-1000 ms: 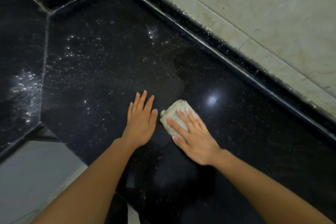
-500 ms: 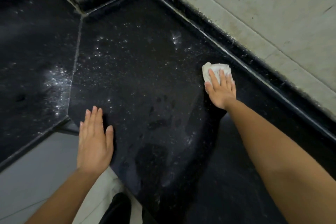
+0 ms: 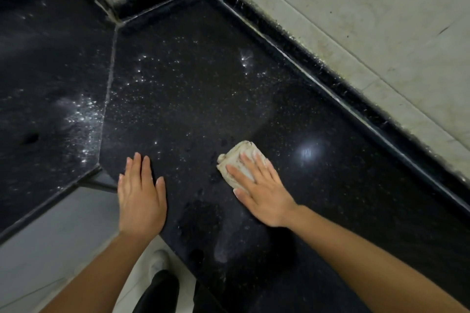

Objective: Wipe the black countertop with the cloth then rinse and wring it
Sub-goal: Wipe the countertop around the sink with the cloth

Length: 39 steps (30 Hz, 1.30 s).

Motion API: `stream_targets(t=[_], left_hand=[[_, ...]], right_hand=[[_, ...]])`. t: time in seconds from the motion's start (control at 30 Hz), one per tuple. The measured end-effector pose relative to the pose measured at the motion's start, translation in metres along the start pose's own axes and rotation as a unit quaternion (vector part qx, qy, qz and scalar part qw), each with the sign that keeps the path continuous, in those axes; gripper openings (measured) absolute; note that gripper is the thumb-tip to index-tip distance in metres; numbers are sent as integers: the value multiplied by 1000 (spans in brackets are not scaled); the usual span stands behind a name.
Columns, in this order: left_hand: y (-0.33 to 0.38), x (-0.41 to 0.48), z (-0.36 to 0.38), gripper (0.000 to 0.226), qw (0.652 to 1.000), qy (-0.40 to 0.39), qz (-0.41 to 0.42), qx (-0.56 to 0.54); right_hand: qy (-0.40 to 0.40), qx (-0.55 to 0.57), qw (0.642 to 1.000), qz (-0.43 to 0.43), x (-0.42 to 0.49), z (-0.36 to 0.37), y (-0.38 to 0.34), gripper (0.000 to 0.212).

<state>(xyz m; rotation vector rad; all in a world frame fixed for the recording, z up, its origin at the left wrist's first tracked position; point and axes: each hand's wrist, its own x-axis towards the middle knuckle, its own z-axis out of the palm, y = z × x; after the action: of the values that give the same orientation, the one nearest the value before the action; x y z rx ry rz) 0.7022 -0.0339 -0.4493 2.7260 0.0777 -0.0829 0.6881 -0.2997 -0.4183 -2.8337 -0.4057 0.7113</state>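
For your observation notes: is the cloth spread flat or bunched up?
Bunched up: the cloth forms a thick wad under the flat right hand.

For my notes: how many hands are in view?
2. The left hand lies flat on the countertop near its front edge; the right hand presses the cloth, to its right.

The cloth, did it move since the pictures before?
Yes. The right hand pushed the cloth out toward the wall, then slid it back toward the person, to the middle of the black countertop. It presses it flat throughout, never letting go. The left hand stays flat near the front edge.
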Motion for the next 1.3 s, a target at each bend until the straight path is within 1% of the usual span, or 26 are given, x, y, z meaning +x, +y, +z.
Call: stream_targets(t=[0.07, 0.1, 0.13, 0.2, 0.3, 0.37, 0.47, 0.57, 0.63, 0.7, 0.77, 0.83, 0.9, 0.97, 1.03, 1.07, 1.1, 1.13, 1.17, 1.23, 1.3], left_hand=[[0, 0, 0, 58, 1000, 0, 2, 1], [0, 1, 0, 58, 1000, 0, 3, 2], [-1, 0, 0, 59, 1000, 1, 4, 2], [-1, 0, 1, 60, 1000, 4, 7, 2], [-4, -1, 4, 58, 1000, 9, 14, 0], [-7, 0, 6, 54, 1000, 13, 18, -1], [-9, 1, 7, 54, 1000, 13, 21, -8], [-8, 1, 6, 54, 1000, 7, 19, -22], [-8, 1, 4, 54, 999, 3, 20, -30], [-8, 1, 2, 55, 999, -3, 19, -40], [-7, 0, 0, 55, 999, -12, 17, -48], [-8, 1, -3, 56, 998, -24, 16, -53], [-8, 2, -8, 58, 997, -47, 19, -54], [-9, 4, -12, 62, 994, -85, 21, -58], [-13, 7, -17, 65, 991, -119, 24, -60], [-15, 7, -20, 66, 989, -135, 30, -59], [-17, 8, -23, 67, 986, -151, 39, -56], [-21, 9, -26, 67, 983, -167, 50, -50], [-24, 10, -29, 68, 980, -184, 62, -43], [-32, 11, -34, 67, 973, -211, 87, -25], [-39, 12, -37, 67, 967, -227, 118, 4]], right_hand=[[2, -22, 1000, -19, 2, -7, 15, 53], [7, -32, 999, -8, 6, -12, 26, 54], [19, -31, 999, 25, 12, -17, 38, 56], [38, -12, 991, 131, 23, -28, 61, 57], [53, 49, 957, 280, 27, -40, 90, 56], [72, 91, 935, 335, 20, -37, 96, 56], [104, 106, 919, 365, 1, -18, 79, 55], [133, 97, 914, 370, -19, 5, 47, 55], [124, 91, 920, 361, -30, 17, 19, 55], [107, 97, 935, 325, -38, 29, -14, 55], [109, 77, 953, 271, -41, 44, -53, 56], [120, 61, 964, 229, -39, 59, -93, 58], [102, 63, 975, 190, -33, 69, -122, 55], [97, 55, 982, 155, -31, 70, -129, 55], [94, 48, 988, 109, -38, 60, -120, 56], [88, 38, 991, 96, -44, 55, -113, 57], [81, 30, 991, 103, -50, 52, -105, 59], [75, 31, 987, 137, -57, 51, -97, 62], [76, 42, 977, 197, -66, 53, -89, 62], [91, 83, 938, 324, -86, 60, -78, 54], [118, 122, 893, 417, -104, 71, -79, 52]])
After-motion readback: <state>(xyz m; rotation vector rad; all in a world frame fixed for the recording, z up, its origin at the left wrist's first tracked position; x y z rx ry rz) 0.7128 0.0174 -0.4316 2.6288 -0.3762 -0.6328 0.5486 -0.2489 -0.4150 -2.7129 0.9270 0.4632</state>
